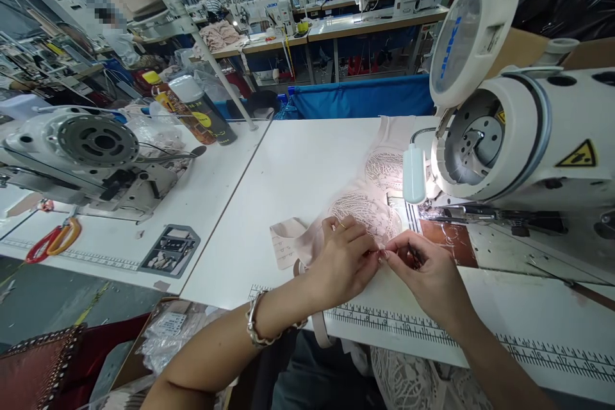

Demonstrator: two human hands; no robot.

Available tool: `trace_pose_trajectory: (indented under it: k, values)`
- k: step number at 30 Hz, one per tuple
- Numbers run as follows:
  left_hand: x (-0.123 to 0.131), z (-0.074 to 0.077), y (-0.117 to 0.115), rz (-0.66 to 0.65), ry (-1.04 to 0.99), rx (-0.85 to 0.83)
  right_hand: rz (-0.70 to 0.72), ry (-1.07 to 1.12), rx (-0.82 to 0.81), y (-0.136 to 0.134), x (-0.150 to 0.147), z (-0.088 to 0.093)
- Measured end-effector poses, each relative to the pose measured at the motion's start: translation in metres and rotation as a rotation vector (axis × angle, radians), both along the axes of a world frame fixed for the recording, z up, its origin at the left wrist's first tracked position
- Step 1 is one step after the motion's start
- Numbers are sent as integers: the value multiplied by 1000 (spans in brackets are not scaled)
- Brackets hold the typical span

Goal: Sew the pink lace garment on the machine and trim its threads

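A pale pink lace bra (pixel 358 202) lies spread on the white table, its cups beside the sewing machine's needle area. My left hand (pixel 343 259), with a bracelet on the wrist, is closed over the bra's near edge, thumb and fingers pinched together. My right hand (pixel 430 275) meets it fingertip to fingertip, pinching the same edge. Something small and dark shows inside the curled right fingers; I cannot make out what it is. A wide fabric band (pixel 288 243) of the bra lies folded left of my left hand. More lace (pixel 408 375) hangs below the table edge at my lap.
The sewing machine (pixel 528 134) stands at right, its round cover raised, with a small lamp (pixel 414 173) in front. Tweezers (pixel 576 285) lie at the right edge. At left are another machine (pixel 91 147), scissors (pixel 52 240) and spray cans (pixel 204 109). A printed ruler (pixel 394 320) runs along the front edge.
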State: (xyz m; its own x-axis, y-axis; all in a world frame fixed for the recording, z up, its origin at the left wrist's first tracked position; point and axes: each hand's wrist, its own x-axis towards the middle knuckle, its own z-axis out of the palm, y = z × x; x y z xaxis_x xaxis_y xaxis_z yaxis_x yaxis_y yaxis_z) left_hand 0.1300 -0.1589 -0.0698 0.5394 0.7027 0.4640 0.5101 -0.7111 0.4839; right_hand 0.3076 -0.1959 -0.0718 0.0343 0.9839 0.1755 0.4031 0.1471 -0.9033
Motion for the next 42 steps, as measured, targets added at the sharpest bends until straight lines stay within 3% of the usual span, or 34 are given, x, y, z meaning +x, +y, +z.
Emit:
trace_pose_trajectory:
  k: [17, 23, 27, 37, 42]
  values:
    - [0, 12, 5, -117, -291, -418, 63, 298, -285, 2, 6, -5]
    - [-1, 11, 7, -128, -356, -547, -26, 261, -233, 0, 5, -2]
    - [-1, 12, 9, -174, -355, -674, -6, 192, -142, -1, 3, 0]
    - [-2, 12, 6, -105, -395, -655, 115, 159, -109, 0, 4, 5]
    - [-1, 13, 6, -66, -382, -643, 31, 171, -122, -2, 1, 8]
